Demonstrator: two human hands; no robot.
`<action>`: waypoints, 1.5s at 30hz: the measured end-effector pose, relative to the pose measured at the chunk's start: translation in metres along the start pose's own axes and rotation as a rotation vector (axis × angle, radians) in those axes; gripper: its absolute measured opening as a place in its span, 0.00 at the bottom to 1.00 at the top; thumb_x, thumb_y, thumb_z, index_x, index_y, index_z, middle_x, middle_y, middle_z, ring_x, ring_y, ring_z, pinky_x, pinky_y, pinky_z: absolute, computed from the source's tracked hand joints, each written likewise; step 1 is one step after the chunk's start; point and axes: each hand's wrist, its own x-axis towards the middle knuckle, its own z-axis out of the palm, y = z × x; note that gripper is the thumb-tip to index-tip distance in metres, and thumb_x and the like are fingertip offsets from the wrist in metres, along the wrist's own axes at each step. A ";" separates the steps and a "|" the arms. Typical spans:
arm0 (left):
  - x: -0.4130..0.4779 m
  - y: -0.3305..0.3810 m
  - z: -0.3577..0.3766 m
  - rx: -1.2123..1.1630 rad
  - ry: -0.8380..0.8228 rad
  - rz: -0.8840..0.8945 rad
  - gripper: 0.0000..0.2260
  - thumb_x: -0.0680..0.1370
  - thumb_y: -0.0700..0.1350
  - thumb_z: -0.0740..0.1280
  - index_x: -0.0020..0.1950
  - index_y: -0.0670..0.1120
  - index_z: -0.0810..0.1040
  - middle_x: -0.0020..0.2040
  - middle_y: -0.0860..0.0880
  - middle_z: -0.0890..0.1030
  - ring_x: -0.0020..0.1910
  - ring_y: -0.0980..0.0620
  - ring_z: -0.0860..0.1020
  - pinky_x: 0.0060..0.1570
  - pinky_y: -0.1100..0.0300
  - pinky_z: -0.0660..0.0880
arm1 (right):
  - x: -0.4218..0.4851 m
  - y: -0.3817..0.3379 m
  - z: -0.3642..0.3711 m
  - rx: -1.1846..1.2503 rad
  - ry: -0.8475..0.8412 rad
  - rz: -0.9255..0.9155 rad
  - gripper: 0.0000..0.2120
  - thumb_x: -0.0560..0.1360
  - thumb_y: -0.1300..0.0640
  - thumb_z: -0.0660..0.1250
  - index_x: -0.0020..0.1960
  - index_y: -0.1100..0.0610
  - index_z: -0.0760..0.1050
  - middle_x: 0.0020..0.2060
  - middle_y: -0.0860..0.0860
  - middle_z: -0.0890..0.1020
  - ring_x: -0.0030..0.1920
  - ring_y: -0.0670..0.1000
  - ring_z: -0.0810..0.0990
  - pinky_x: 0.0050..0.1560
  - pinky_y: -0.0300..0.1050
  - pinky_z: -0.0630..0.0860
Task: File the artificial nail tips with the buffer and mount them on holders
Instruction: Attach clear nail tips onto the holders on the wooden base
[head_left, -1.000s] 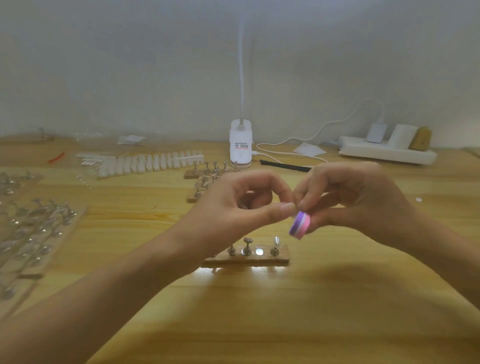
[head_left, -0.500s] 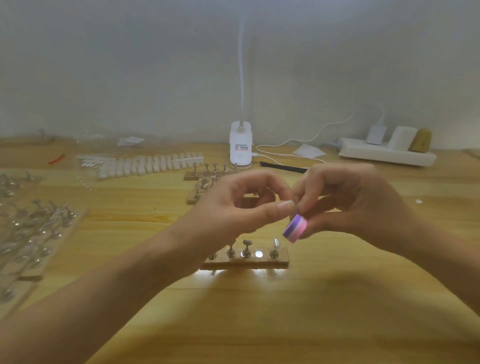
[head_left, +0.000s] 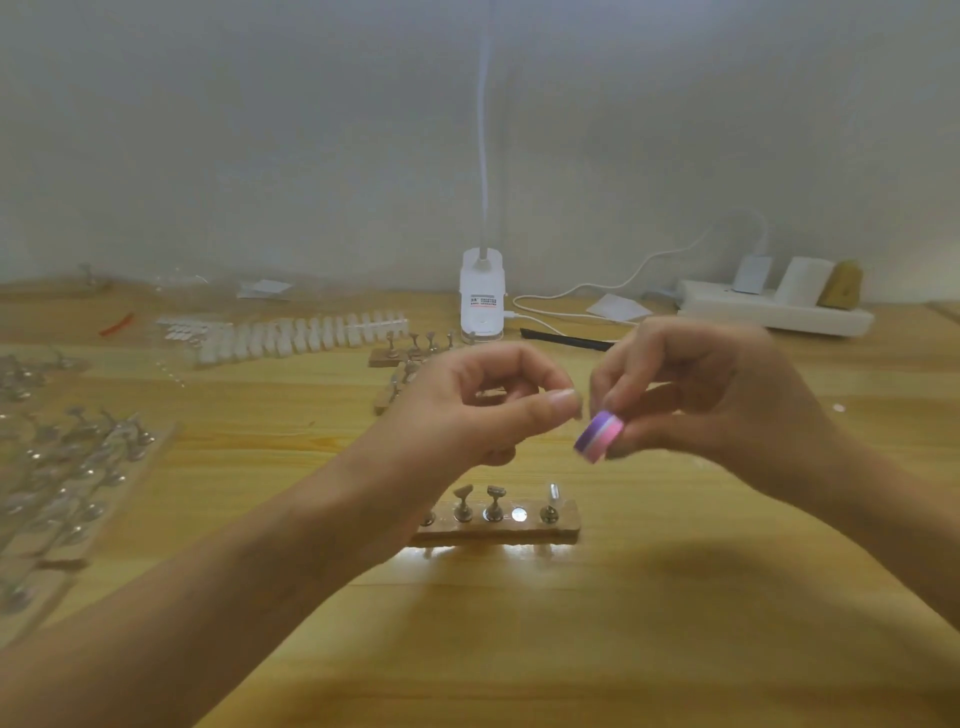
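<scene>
**Buffer pinched in your right hand, above the holder block**

At your far left, rows of metal holders (head_left: 78, 467) stand on long strips along the edge of the wooden table (head_left: 675, 623); they are blurred. Behind them, a small red scrap (head_left: 117, 323) lies near the wall. Next to it a line of white nail tips (head_left: 291, 335) runs across the table towards the middle, ending beside two small wooden bases with stands (head_left: 410, 349).

Your left hand (head_left: 483, 410) is raised over the table with its fingers curled and thumb and forefinger closed tip to tip. Whether a nail tip sits between them you cannot tell; it is too small to make out.

Behind your hands stands a white lamp base (head_left: 482, 296), its stem rising out of view. Below and in front of your hands lies the wooden holder block (head_left: 563, 525), bearing several metal stands; the one at its right end carries a clear nail tip (head_left: 554, 491), and a bare silver disc sits just left of it.

The purple-and-pink buffer (head_left: 600, 435) hangs just right of your left thumb tip, apart from it. Your right hand (head_left: 711, 389) pinches it between thumb and fingertips, the other fingers curled.

Farther back lie a black strip (head_left: 566, 340) and a white cable (head_left: 623, 283), then a white power strip (head_left: 774, 314) against the wall.
</scene>
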 end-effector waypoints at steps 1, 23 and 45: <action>0.000 0.000 0.001 -0.007 -0.006 -0.011 0.04 0.74 0.48 0.73 0.40 0.52 0.80 0.36 0.49 0.68 0.31 0.58 0.68 0.36 0.67 0.69 | -0.001 0.001 0.002 -0.006 -0.010 -0.005 0.10 0.62 0.65 0.77 0.39 0.64 0.77 0.39 0.56 0.82 0.40 0.53 0.85 0.41 0.43 0.82; 0.004 -0.006 -0.004 -0.099 0.077 -0.075 0.03 0.71 0.48 0.73 0.40 0.50 0.83 0.36 0.50 0.74 0.30 0.57 0.66 0.30 0.69 0.68 | 0.003 0.019 -0.043 -0.363 0.071 0.272 0.11 0.65 0.53 0.79 0.41 0.55 0.80 0.39 0.49 0.86 0.43 0.48 0.86 0.47 0.44 0.82; 0.002 -0.001 0.003 -0.211 -0.089 -0.135 0.03 0.73 0.50 0.73 0.42 0.52 0.84 0.33 0.55 0.74 0.31 0.59 0.70 0.31 0.68 0.68 | -0.002 -0.044 0.014 -0.432 0.080 -0.064 0.10 0.65 0.50 0.76 0.45 0.52 0.85 0.39 0.43 0.82 0.42 0.47 0.84 0.31 0.41 0.80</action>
